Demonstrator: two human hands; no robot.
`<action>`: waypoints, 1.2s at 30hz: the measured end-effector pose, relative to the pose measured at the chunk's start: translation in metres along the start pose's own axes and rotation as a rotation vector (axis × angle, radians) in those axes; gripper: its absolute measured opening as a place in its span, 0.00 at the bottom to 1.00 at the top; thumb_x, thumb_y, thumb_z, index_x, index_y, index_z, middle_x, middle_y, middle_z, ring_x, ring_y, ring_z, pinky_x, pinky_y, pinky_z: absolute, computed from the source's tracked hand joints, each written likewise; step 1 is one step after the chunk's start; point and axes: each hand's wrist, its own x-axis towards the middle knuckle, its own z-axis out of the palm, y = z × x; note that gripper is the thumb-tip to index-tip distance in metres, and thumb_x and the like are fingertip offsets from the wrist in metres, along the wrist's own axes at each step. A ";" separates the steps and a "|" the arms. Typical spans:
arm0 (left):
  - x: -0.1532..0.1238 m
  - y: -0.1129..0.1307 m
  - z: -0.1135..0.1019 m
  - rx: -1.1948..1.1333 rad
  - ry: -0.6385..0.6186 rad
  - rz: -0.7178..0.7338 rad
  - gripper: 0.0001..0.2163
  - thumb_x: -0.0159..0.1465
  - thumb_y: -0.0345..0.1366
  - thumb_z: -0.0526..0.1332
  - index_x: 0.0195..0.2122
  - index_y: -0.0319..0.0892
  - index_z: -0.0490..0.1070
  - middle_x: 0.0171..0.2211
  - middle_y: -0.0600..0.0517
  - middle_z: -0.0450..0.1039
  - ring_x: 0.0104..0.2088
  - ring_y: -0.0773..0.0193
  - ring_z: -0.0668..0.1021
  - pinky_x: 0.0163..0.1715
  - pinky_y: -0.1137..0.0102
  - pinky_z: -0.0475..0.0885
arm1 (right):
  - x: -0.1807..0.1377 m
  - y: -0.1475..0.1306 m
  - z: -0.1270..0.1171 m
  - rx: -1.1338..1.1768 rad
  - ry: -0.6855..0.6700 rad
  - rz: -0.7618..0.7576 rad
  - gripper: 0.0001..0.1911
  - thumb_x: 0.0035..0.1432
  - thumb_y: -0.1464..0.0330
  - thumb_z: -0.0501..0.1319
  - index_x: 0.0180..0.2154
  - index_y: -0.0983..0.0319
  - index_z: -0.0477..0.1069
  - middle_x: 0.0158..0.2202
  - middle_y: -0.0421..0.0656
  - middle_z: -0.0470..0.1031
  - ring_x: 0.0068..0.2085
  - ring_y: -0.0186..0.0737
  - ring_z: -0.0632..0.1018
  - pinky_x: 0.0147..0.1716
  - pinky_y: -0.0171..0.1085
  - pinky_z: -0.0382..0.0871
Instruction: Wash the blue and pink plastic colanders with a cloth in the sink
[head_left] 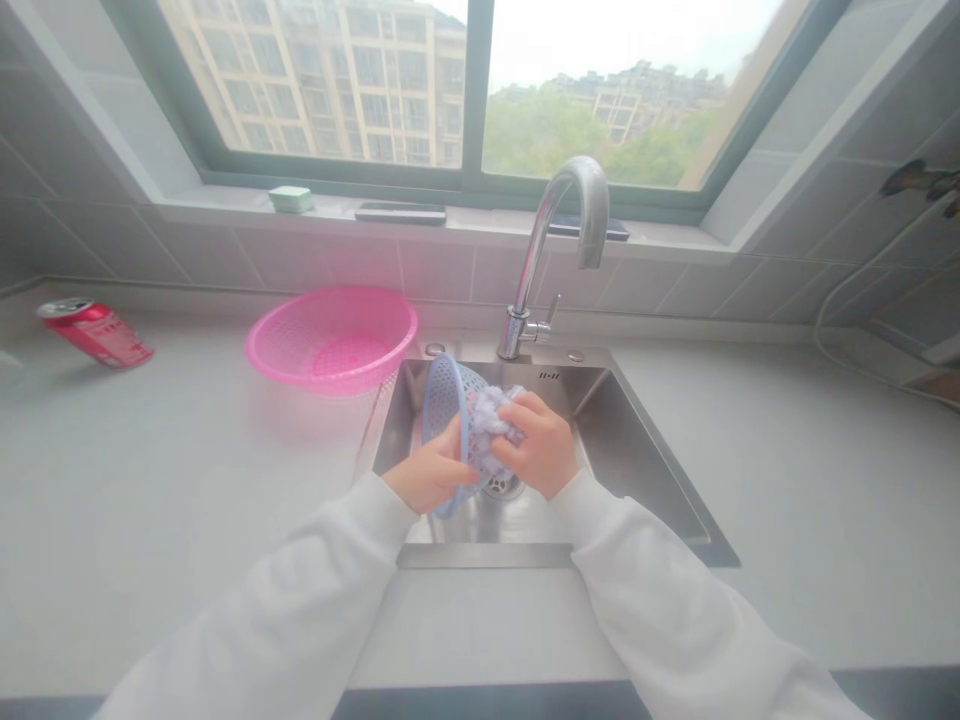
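As we look down in the head view: our two hands come together over the steel sink (660, 450), with a blue basket (448, 400) and a pale cloth (489, 418) between them.
Blue basket: turned on its side within the sink's outline, in front of the faucet (527, 265) and near the drain (504, 488); we cannot tell whether its lower edge touches the steel.
Left hand (429, 472): clamped on the near part of the basket's rim, thumb on our side, the other fingers partly hidden.
Right hand (540, 445): closed around the bunched cloth, which sits against the perforated wall.
Basket's feel: we judge it light, thin plastic, fairly stiff at the rim, springier across the holes, hardly fragile, yet slick if wet.
Best hold: we would take the rim between thumb and fingers, since the wall may flex under a hard squeeze.
Cloth's feel: fluffy and soft, so we expect it to crumple easily; a full handful seems surer than a pinch at one corner.
Pink basket (334, 378): upright on the desk (180, 500), just beside the sink's left edge.
Red can (101, 333): on the desk too, well apart at far left.
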 end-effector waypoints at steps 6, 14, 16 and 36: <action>0.003 -0.003 -0.016 0.130 -0.059 -0.015 0.50 0.46 0.18 0.61 0.70 0.56 0.53 0.56 0.49 0.73 0.55 0.54 0.76 0.52 0.63 0.70 | -0.009 -0.019 0.007 -0.186 -0.040 -0.111 0.03 0.49 0.66 0.62 0.28 0.56 0.75 0.31 0.41 0.76 0.30 0.37 0.73 0.29 0.35 0.59; -0.001 -0.012 -0.025 0.490 -0.287 -0.051 0.49 0.45 0.21 0.59 0.71 0.54 0.55 0.57 0.49 0.74 0.60 0.49 0.72 0.60 0.56 0.65 | 0.016 0.019 -0.011 -0.091 0.129 0.261 0.12 0.55 0.64 0.58 0.37 0.55 0.79 0.39 0.42 0.78 0.40 0.43 0.78 0.36 0.37 0.67; -0.001 -0.013 -0.024 0.503 -0.286 -0.030 0.49 0.45 0.21 0.59 0.72 0.53 0.54 0.58 0.49 0.73 0.61 0.48 0.70 0.60 0.56 0.65 | 0.017 0.023 -0.012 -0.069 0.121 0.261 0.12 0.54 0.65 0.58 0.37 0.56 0.79 0.39 0.42 0.77 0.41 0.44 0.78 0.37 0.38 0.67; 0.003 0.004 -0.008 -0.025 0.079 0.009 0.49 0.56 0.30 0.69 0.73 0.61 0.44 0.61 0.49 0.73 0.62 0.54 0.74 0.57 0.61 0.70 | -0.010 -0.028 0.007 -0.376 -0.195 -0.167 0.06 0.54 0.63 0.63 0.29 0.58 0.75 0.32 0.43 0.78 0.27 0.37 0.71 0.26 0.38 0.49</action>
